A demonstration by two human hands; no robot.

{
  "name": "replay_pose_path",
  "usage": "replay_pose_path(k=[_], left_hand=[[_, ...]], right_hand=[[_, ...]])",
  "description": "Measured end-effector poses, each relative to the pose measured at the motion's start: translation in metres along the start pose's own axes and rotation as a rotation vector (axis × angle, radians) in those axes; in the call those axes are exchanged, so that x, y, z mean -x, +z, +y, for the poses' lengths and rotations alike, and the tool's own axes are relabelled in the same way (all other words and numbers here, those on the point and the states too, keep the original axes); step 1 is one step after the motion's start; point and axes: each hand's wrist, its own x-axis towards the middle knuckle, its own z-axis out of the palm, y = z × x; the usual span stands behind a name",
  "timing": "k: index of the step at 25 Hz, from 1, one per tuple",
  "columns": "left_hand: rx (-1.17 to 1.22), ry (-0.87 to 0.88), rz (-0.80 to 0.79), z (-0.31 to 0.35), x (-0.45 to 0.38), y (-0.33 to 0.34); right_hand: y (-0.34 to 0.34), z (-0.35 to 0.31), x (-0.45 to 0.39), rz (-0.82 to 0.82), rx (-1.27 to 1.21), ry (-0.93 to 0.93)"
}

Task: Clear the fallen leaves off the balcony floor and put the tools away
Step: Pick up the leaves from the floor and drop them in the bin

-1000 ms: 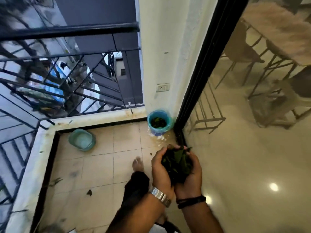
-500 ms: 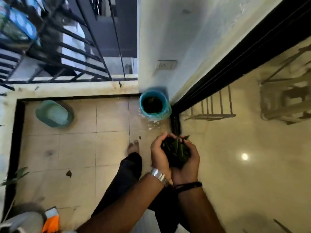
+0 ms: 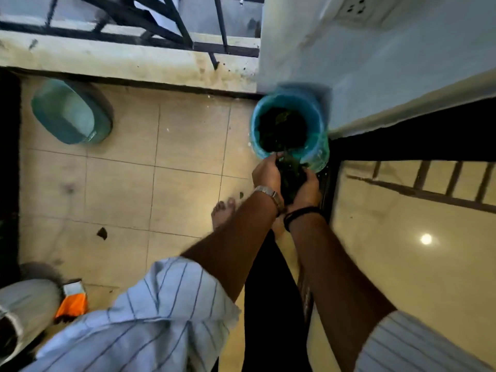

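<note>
Two hands in play here: the left hand [image 3: 265, 174] with a silver metal watch [image 3: 269, 194] on its wrist and the right hand [image 3: 308, 187] with a black wrist band [image 3: 300, 212], cupped together side by side and curled round one dark green bundle of fallen leaves [image 3: 291, 178] squeezed between the palms. They're right at the near rim of the one round blue plastic bucket [image 3: 315, 146], which sits in the corner where the pale wall [image 3: 402, 71] meets the black door frame [image 3: 402, 140]. The bucket already has a dark heap of leaves inside, and the bundle's front edge overlaps the rim, so can't tell if it's touching. One more container, a teal oval plastic tub [image 3: 71, 112], sits well apart on the beige tiled balcony floor [image 3: 120, 189] near the ledge; its inside is too blurry to read. Loose scraps on the tiles: I count two small dark leaf bits, one [image 3: 102, 233] toward the lower left and one [image 3: 241, 195] just beside a bare foot [image 3: 222, 212]. One orange and white thing [image 3: 72, 299] lies at the lower left, too blurred to name.
</note>
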Motion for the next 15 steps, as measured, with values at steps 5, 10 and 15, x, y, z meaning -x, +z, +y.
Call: replay_pose_path(k=[5, 10, 15], left_hand=[[-0.131, 0.078, 0.018, 0.006, -0.054, 0.05], [-0.045, 0.085, 0.084, 0.002, -0.062, 0.051], [0.091, 0.039, 0.079, 0.01, -0.064, 0.054]], right_hand=[[0.035, -0.032, -0.076, 0.01, 0.105, -0.016], [0.041, -0.041, -0.073, -0.017, 0.11, 0.005], [0.039, -0.053, -0.06, -0.071, 0.034, 0.006]])
